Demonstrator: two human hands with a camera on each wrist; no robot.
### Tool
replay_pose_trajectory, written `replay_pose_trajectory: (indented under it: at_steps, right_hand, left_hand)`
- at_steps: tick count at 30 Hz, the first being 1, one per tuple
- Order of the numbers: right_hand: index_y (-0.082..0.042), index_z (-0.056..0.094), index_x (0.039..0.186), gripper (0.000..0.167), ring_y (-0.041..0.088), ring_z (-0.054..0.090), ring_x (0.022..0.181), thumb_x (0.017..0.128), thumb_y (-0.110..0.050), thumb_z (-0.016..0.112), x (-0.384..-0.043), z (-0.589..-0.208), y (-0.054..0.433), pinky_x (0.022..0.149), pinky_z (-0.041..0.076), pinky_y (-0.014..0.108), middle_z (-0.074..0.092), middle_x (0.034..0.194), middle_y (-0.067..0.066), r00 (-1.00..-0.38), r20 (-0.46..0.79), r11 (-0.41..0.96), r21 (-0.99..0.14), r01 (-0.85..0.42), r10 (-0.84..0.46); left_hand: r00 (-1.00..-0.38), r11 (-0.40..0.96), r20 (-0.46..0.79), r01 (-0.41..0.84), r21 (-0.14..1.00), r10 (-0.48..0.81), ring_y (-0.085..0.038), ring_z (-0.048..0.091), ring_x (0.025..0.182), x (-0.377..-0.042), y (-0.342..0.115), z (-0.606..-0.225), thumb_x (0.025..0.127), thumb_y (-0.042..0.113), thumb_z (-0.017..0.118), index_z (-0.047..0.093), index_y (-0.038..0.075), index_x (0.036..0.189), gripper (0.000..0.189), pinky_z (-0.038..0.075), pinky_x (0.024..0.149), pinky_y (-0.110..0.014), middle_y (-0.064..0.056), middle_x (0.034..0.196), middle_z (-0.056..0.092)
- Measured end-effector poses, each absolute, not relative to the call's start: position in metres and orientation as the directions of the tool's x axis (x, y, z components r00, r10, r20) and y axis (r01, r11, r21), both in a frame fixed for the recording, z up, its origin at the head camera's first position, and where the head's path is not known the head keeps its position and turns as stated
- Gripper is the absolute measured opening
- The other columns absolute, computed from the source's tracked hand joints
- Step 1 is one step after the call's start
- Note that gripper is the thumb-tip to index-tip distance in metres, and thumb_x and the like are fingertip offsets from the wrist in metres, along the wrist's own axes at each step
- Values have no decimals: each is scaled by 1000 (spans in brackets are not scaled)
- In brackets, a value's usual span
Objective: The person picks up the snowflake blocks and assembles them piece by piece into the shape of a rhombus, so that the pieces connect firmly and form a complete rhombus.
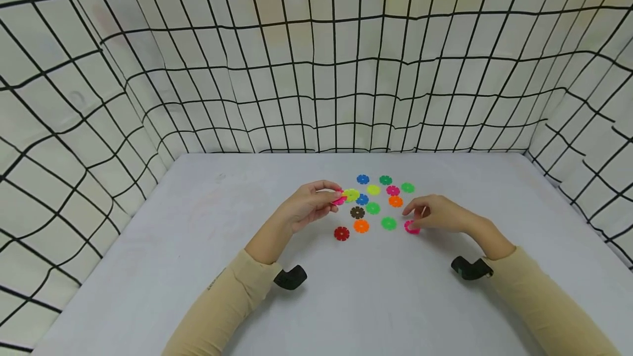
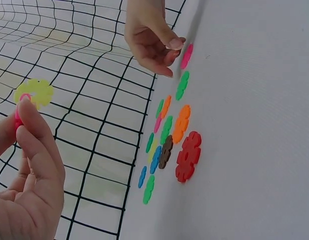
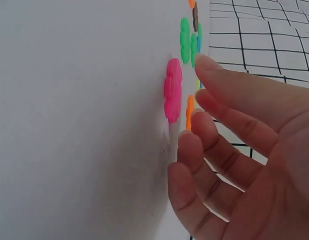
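My left hand (image 1: pixel 310 205) pinches a pink flower-shaped disc (image 2: pixel 18 119) between thumb and fingers, raised over the table. A yellow flower disc (image 2: pixel 39 93) is slotted onto that pink one and sticks out past the fingertips. Low over the table at the right, my right hand (image 1: pixel 439 214) has its fingers loosely bent and holds nothing. Beside its fingertips a pink flower disc (image 3: pixel 173 91) lies on the table. A green disc (image 1: pixel 389 223) and an orange disc (image 1: pixel 395 201) lie to the left of that hand.
Several more flower discs lie scattered between the hands, among them a red disc (image 1: pixel 342 233), a brown disc (image 1: pixel 357 212) and a blue disc (image 1: pixel 363 179). The white table (image 1: pixel 207 207) ends at the back against a black grid net (image 1: pixel 316 81).
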State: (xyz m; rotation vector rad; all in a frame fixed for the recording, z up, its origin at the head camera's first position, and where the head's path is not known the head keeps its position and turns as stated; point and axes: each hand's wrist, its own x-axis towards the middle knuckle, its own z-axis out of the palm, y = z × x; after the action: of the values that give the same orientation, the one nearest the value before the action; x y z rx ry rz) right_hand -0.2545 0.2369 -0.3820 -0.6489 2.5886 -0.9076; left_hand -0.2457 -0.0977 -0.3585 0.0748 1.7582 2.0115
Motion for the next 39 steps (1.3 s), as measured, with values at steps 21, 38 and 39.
replay_pose_trajectory:
  at_steps: [21,38,39]
  right_hand:
    - [-9,67,102,21,21,54,80,86,-12,81,-259,-388,243,71,45,34,55,83,2,-824,-203,697,-657,-286,-529]
    - [-5,62,104,16,20,59,71,92,-4,72,-256,-375,236,65,50,29,60,79,3,-844,-114,647,-697,-308,-525]
    - [-4,62,105,16,20,59,70,93,-5,72,-256,-374,235,65,50,28,60,78,3,-845,-105,639,-704,-309,-524]
  left_hand:
    - [-885,-89,-238,-296,951,401,-11,66,71,-246,-96,-360,101,8,64,64,5,115,14,53,68,-14,-4,88,69]
    - [-881,-64,-232,-281,957,412,-10,64,70,-244,-94,-361,101,8,63,63,-1,125,26,52,67,-13,-3,91,68]
    - [-881,-67,-231,-282,957,413,-10,64,70,-244,-94,-361,101,8,63,63,-1,125,25,52,67,-13,-3,90,68]
